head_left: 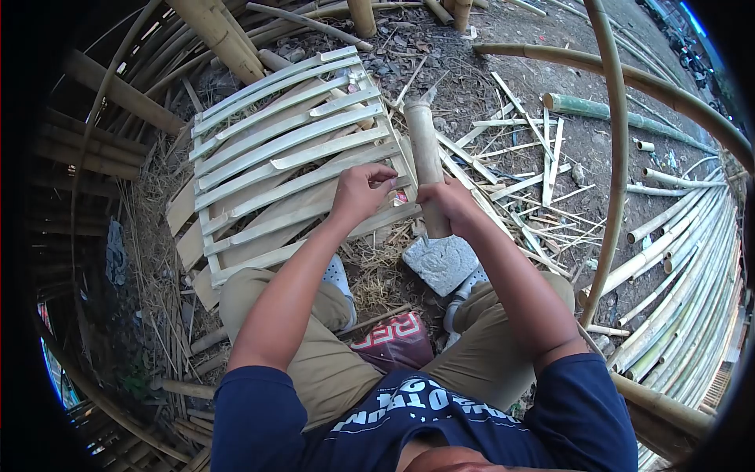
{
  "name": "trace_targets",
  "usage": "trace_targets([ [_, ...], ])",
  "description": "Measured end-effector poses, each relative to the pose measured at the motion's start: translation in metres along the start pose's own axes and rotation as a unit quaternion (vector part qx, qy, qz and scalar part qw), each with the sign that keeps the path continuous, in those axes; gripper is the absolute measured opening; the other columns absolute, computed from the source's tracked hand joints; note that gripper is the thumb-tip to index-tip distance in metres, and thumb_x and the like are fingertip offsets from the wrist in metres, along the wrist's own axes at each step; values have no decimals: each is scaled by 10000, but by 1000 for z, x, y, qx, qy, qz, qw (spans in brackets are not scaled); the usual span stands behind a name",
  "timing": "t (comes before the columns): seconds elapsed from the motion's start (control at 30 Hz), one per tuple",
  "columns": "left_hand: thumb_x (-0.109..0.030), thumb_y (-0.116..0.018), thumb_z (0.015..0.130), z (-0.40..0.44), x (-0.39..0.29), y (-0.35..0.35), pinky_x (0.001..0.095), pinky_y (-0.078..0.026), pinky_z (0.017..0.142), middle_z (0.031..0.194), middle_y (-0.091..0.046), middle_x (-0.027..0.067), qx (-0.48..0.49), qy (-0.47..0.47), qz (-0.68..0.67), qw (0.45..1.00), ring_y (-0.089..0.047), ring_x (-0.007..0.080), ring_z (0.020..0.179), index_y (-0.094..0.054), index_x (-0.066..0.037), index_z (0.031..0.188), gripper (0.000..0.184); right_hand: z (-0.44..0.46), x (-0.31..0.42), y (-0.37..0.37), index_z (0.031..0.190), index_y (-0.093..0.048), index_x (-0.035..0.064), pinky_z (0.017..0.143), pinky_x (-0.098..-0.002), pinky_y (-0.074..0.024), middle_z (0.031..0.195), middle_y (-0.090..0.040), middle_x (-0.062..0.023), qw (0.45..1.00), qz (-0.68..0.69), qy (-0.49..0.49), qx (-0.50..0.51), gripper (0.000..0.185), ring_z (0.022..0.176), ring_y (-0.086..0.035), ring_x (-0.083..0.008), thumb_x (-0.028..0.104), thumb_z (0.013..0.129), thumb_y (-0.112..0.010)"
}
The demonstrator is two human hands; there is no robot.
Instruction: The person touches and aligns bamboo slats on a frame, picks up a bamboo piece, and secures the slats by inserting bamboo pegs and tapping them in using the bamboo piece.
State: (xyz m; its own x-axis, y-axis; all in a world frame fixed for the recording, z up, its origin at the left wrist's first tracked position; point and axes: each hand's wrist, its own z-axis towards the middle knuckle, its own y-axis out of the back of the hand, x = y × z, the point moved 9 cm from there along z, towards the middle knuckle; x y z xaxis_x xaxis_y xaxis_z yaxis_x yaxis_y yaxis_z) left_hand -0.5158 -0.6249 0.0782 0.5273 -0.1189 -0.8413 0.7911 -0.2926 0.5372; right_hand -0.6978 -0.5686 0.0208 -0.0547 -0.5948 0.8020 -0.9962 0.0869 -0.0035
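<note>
A slatted bamboo frame (291, 149) of pale split strips lies on the ground in front of me, over flat boards. My left hand (363, 193) is at the frame's right side, its thumb and fingertips pinched together over a slat end; whatever they hold is too small to make out. My right hand (447, 203) is wrapped round the lower part of a thick bamboo piece (425, 138), held beside the frame's right edge. Below it sits a grey stone block (440, 265), between my feet.
Cut bamboo strips (548, 161) litter the ground to the right. Long bamboo poles (676, 275) are stacked at the far right, and a curved upright pole (617, 157) stands nearer. Bamboo posts (220, 39) rise at the back left. A dark red printed bag (397, 342) lies between my legs.
</note>
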Motion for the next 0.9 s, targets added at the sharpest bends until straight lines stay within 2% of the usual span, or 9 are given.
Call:
trace_targets([
  [0.07, -167, -790, 900, -1, -1, -4, 313, -583, 833, 1001, -799, 74, 5, -13, 5, 1000, -756, 152, 923, -800, -98, 1080, 194, 3, -3, 0, 1017, -669, -22, 650, -371, -529, 872, -662, -119, 1000, 8, -15, 6, 391, 730, -652, -227, 163, 681, -747],
  [0.2, -161, -784, 899, -4, -3, -6, 320, -584, 853, 1014, -797, 86, 11, -22, 28, 999, -762, 176, 944, -795, -85, 1084, 200, -14, 8, -1, 1069, -624, -34, 682, -410, -546, 913, -623, -123, 997, 65, -48, 15, 388, 748, -630, -231, 163, 751, -726],
  [0.3, -149, -778, 898, -4, -1, -6, 326, -585, 859, 1022, -794, 95, 16, -19, 27, 999, -765, 198, 947, -795, -80, 1080, 196, -12, 7, 4, 1117, -613, -43, 714, -413, -554, 937, -621, -133, 995, 78, -57, -14, 419, 764, -638, -242, 175, 775, -717],
  [0.4, -134, -775, 892, -4, -4, -7, 331, -588, 864, 1035, -790, 105, 37, -23, 33, 999, -765, 213, 944, -796, -71, 1070, 190, -1, 0, 3, 1160, -598, -61, 770, -416, -574, 980, -642, -153, 992, 94, -73, 31, 447, 807, -659, -255, 163, 789, -706],
  [0.5, -119, -774, 885, -4, -2, -10, 334, -589, 868, 1047, -787, 114, 53, -18, 41, 998, -764, 222, 943, -795, -59, 1060, 186, -5, 6, -4, 1199, -571, -88, 811, -414, -583, 1047, -665, -171, 986, 153, -44, 45, 470, 860, -678, -262, 153, 810, -679],
  [0.57, -109, -773, 882, -5, 1, -11, 334, -590, 869, 1055, -786, 117, 53, -14, 46, 997, -764, 223, 944, -795, -51, 1054, 183, -5, 7, -6, 1224, -545, -101, 841, -411, -593, 1097, -670, -196, 987, 143, -47, 65, 483, 902, -696, -274, 151, 828, -659],
  [0.7, -80, -749, 866, -5, -2, -8, 335, -596, 811, 941, -785, 142, 17, -46, 19, 999, -771, 213, 871, -793, -44, 1049, 192, 8, 2, -11, 1264, -499, -116, 884, -404, -611, 1154, -664, -249, 980, 168, -45, 101, 502, 967, -720, -316, 148, 854, -617],
  [0.8, -83, -748, 868, -2, 3, -10, 328, -596, 808, 933, -787, 139, 13, -40, 1, 999, -771, 204, 869, -790, -32, 1050, 193, 9, 4, -11, 1201, -502, -82, 808, -415, -603, 1042, -638, -204, 967, 232, -45, 95, 467, 869, -706, -303, 126, 817, -666],
  [0.9, -83, -749, 870, -1, 0, -13, 325, -596, 811, 943, -789, 137, 23, -38, -2, 999, -772, 202, 879, -790, -27, 1052, 194, 6, 6, -11, 1217, -474, -101, 824, -411, -612, 1056, -633, -220, 965, 242, -41, 89, 477, 879, -710, -310, 123, 833, -645],
])
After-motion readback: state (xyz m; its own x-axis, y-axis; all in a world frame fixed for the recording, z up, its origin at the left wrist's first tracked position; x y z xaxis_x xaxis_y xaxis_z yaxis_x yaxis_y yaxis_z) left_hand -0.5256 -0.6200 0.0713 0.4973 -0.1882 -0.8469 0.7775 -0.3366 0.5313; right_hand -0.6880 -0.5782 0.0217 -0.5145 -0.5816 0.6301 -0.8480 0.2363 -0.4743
